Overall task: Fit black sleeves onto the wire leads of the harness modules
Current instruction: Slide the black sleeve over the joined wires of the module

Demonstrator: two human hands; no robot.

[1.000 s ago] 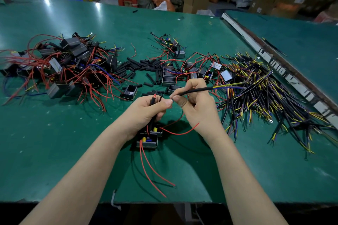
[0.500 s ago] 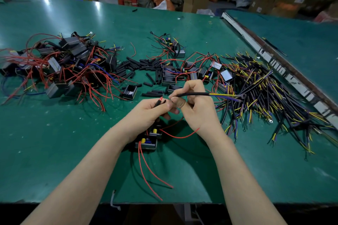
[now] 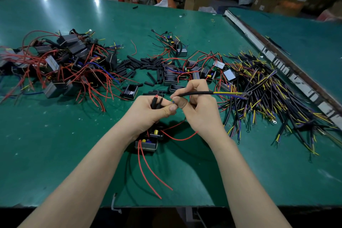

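Green matting covers the table (image 3: 55, 153), with cartons and red stools crowded in the dim space beyond its far edge. Taking the harness module (image 3: 148, 141) below my wrists as the mark: it is a small dark open-topped box with yellow and blue parts showing inside, and thin red leads (image 3: 148, 170) trail from it toward me across the mat. Just beyond it, my left hand (image 3: 148, 112) is curled round two short black sleeves (image 3: 156, 102), held upright, a red wire tip poking from the top of one. Beside it, my right hand (image 3: 199, 109) pinches the end of a cable (image 3: 196, 94) in a long black sleeve; yellow and blue cores stick out of its far end, pointing right. The thumbs of both hands nearly meet. Farther from the module, loose black sleeves (image 3: 140, 63) lie scattered mid-table. To its far left sits a tangle of modules with red wires (image 3: 64, 65); to its right, a spread heap of black-sleeved cables (image 3: 268, 98) with yellow and purple ends.
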